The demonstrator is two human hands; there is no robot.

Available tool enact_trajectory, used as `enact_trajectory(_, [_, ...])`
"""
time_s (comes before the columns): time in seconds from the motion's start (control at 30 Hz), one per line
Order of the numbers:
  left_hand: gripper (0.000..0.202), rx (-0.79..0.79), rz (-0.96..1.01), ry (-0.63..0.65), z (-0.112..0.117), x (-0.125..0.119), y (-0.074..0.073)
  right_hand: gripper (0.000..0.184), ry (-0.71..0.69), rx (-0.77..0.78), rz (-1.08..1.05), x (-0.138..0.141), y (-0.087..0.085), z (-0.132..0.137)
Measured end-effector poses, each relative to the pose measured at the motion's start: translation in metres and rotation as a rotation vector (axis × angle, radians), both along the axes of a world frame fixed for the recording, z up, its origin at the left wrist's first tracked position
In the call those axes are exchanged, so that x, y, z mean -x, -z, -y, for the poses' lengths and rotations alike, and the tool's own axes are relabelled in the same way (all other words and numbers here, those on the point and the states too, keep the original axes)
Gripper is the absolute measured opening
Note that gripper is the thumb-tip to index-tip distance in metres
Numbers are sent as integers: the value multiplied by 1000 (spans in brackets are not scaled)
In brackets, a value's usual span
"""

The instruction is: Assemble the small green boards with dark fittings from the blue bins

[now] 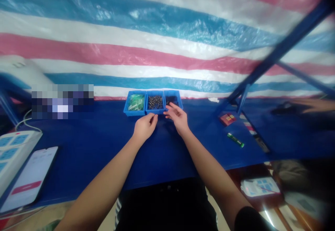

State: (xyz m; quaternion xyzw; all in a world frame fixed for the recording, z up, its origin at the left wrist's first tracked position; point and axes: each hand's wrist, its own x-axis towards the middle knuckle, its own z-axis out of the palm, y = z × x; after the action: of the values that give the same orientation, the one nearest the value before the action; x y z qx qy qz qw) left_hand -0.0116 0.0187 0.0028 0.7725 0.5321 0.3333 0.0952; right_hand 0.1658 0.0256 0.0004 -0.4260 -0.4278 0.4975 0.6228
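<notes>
Left hand [144,127] rests just before the middle blue bin [155,102], right hand [178,118] at the rightmost bin's [172,94] rim

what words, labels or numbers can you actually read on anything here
No text is legible.
Phone with white screen: red bar's lettering too small to read.
Small red box: gold label too blurred to read.
Green cylindrical tube: markings too blurred to read.
</notes>
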Motion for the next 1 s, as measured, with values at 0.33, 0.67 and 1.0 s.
enact_trajectory(0.33, [24, 60, -421, -77, -8, 5, 6, 24, -28, 84, 243, 2, 7, 2])
enact_trajectory(0.67, [23, -159, -97, 120, -8, 2, 8, 27, -118, 25, 323, 4, 11, 4])
enact_trajectory(1.0, [23, -288, -17, 262, -8, 4, 7, 32, -234, 29, 201, 9, 12, 6])
